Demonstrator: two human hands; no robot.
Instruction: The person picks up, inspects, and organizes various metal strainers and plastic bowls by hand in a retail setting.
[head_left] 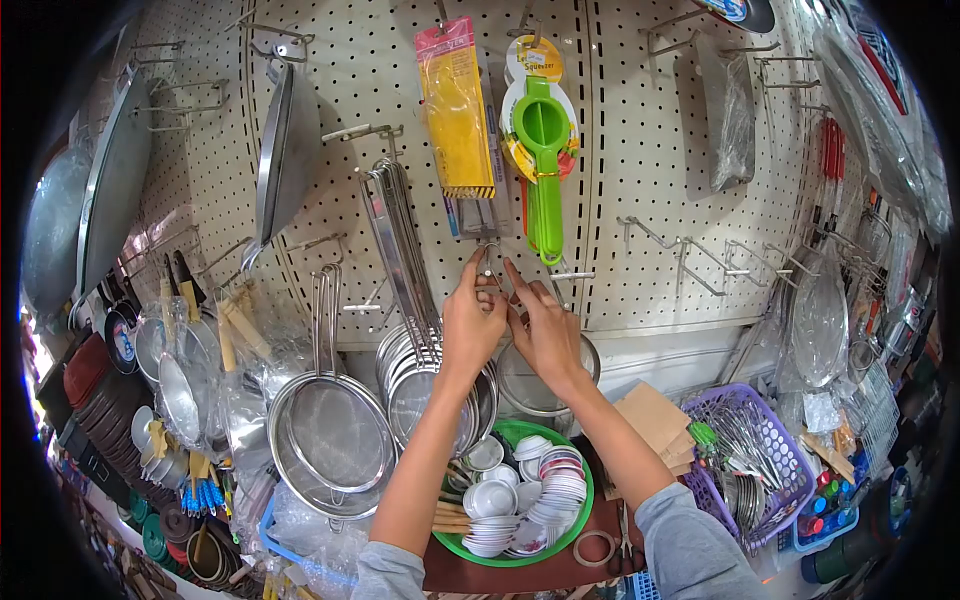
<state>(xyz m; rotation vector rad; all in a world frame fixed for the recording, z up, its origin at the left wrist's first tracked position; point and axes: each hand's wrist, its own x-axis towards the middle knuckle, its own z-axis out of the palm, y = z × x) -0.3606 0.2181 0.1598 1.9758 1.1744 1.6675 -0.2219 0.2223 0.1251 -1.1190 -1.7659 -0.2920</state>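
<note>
My left hand is raised to the pegboard, fingers curled and index fingertip at a metal hook end. Beside it, my right hand has its index finger stretched toward the same spot and its other fingers bent. Whatever lies between the fingers is small and mostly hidden. Behind my right hand hangs a round mesh strainer. To the left of my left hand is a row of strainers with long metal handles. Just above are a yellow packaged item and a green lemon squeezer.
Below my forearms a green basin holds small white bowls and spoons. A purple basket of cutlery stands at right. Large strainers and pans hang at left. Scissors and a tape roll lie by the basin.
</note>
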